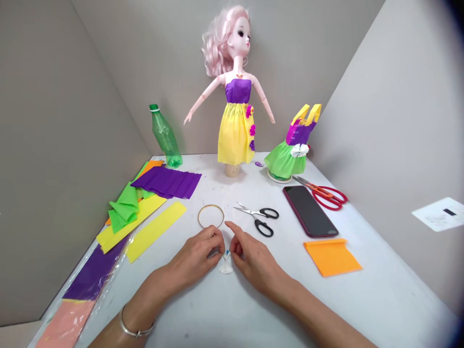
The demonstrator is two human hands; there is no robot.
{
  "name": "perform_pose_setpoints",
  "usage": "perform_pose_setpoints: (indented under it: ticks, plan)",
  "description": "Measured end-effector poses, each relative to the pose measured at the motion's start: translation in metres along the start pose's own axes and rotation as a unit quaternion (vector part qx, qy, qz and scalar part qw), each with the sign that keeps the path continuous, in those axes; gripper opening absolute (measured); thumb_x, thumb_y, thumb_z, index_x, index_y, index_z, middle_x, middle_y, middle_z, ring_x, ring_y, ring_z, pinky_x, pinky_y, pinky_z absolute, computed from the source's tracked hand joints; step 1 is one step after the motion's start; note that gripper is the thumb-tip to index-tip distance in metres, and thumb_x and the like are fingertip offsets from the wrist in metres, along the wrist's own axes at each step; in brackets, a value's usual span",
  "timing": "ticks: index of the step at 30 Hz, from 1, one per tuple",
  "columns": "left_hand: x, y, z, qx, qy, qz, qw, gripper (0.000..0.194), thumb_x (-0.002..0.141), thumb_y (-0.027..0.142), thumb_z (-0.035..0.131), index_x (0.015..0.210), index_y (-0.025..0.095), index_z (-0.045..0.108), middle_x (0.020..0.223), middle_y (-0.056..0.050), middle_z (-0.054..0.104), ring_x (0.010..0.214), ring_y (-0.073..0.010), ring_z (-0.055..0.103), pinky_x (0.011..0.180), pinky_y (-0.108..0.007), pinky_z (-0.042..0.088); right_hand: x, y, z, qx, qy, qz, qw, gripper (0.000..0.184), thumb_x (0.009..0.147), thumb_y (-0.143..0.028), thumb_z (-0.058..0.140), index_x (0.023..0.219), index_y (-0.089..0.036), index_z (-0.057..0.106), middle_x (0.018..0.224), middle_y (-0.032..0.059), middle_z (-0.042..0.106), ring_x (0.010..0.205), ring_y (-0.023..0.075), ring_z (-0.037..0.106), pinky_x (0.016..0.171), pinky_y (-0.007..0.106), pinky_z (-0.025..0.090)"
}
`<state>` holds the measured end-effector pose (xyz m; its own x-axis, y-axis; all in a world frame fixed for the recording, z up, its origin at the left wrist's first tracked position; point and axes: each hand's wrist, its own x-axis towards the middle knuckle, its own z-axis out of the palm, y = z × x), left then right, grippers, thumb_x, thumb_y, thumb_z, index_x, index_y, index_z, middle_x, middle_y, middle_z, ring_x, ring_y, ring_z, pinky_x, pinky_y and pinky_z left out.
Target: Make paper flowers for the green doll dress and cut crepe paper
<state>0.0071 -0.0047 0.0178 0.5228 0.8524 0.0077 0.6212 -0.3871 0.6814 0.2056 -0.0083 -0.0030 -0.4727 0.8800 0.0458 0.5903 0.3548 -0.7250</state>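
Near side of the gold hoop (210, 205): white fan-shaped piece (225, 268) — between left and right fingertips
Left hand (198, 249): fingers bunched, pinch unclear
Right hand (253, 256): index finger apart — pinch unclear

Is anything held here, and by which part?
The left hand and right hand pinch a white fan-shaped piece at its narrow end, by a blue bit; exact contact is hidden.

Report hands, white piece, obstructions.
Left hand, right hand: at white piece, grip unclear. Flared end nearest camera. Gold ring, black-handled scissors just beyond, neither blocking.
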Motion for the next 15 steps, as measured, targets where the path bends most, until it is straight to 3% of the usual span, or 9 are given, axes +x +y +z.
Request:
perform_pose_setpoints:
  ticks: [6, 10, 12, 15]
  plan:
    - [0.0, 0.007, -0.004, -0.012, 0.053, 0.034, 0.998, 0.017, 0.087, 0.007, 0.049, 0.087, 0.022, 0.056, 0.108, -0.003, 0.057, 0.092, -0.0149, 0.059, 0.079, -0.026, 0.046, 0.003, 0.002, -0.011, 0.184, 0.04, 0.066, 0.98, 0.061, 0.083, -0.012, 0.049, 0.141, -0.027, 0.037, 0.094, 0.0006, 0.063, 0.068, 0.0118, 0.054, 0.067, 0.027, 0.047]
    - [-0.003, 0.007, -0.006, -0.021, 0.105, 0.057, 0.993, 0.013, 0.092, 0.013, 0.049, 0.091, 0.023, 0.057, 0.115, -0.005, 0.056, 0.099, -0.0168, 0.059, 0.085, -0.028, 0.046, 0.005, -0.003, -0.019, 0.303, 0.016, 0.1, 0.948, 0.055, 0.084, -0.015, 0.048, 0.139, -0.023, 0.04, 0.095, 0.0025, 0.064, 0.067, 0.0121, 0.056, 0.068, 0.028, 0.049]
    - [-0.002, 0.006, -0.006, -0.021, 0.114, 0.04, 0.992, 0.013, 0.091, 0.013, 0.049, 0.092, 0.023, 0.057, 0.115, -0.005, 0.056, 0.094, -0.0157, 0.06, 0.083, -0.027, 0.047, 0.005, -0.003, -0.02, 0.3, 0.023, 0.103, 0.948, 0.054, 0.085, -0.016, 0.049, 0.138, -0.022, 0.041, 0.094, 0.0025, 0.064, 0.067, 0.0125, 0.056, 0.067, 0.028, 0.049]
    - [-0.001, 0.005, -0.008, 0.002, 0.085, 0.006, 0.996, 0.022, 0.086, 0.005, 0.049, 0.092, 0.024, 0.057, 0.114, -0.003, 0.056, 0.097, -0.0163, 0.059, 0.084, -0.028, 0.047, 0.003, 0.0, -0.015, 0.23, 0.048, 0.083, 0.968, 0.057, 0.085, -0.015, 0.05, 0.14, -0.025, 0.039, 0.095, 0.0016, 0.064, 0.066, 0.012, 0.053, 0.066, 0.027, 0.047]
